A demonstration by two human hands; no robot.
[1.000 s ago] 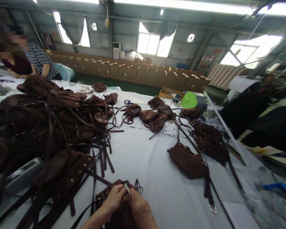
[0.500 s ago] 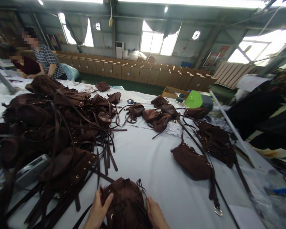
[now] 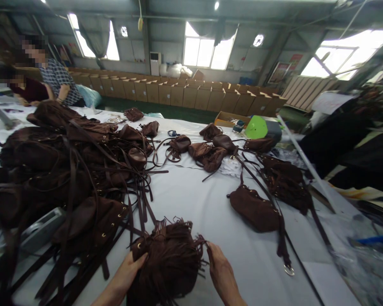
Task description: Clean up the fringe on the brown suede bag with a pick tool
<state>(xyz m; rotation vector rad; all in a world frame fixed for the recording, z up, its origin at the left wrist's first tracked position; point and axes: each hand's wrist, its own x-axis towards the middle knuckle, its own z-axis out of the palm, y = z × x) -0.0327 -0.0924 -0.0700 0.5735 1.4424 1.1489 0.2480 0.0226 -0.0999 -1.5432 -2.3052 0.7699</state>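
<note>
A dark brown fringed bag (image 3: 170, 259) is at the near edge of the table, its fringe strands splayed over the top and right side. My left hand (image 3: 130, 272) grips the bag's left side near a gold eyelet, thumb on the front and the other fingers hidden behind. At the bag's right, my right hand (image 3: 221, 270) has its fingertips closed on some thin strands. Just left of the bag lies another brown bag (image 3: 92, 221) with gold eyelets, part of a large heap of brown bags (image 3: 51, 148) with trailing straps.
More brown bags (image 3: 255, 208) lie to the right and across the far side of the white table (image 3: 185, 195). A grey device (image 3: 41, 229) sits under the heap. Cardboard boxes (image 3: 178, 93) line the back, and two people (image 3: 59, 80) are at the far left.
The bag between my hands has turned and tipped, so its fringe now faces up and spreads out. My right hand has moved a little right and upward. The view has shifted slightly.
</note>
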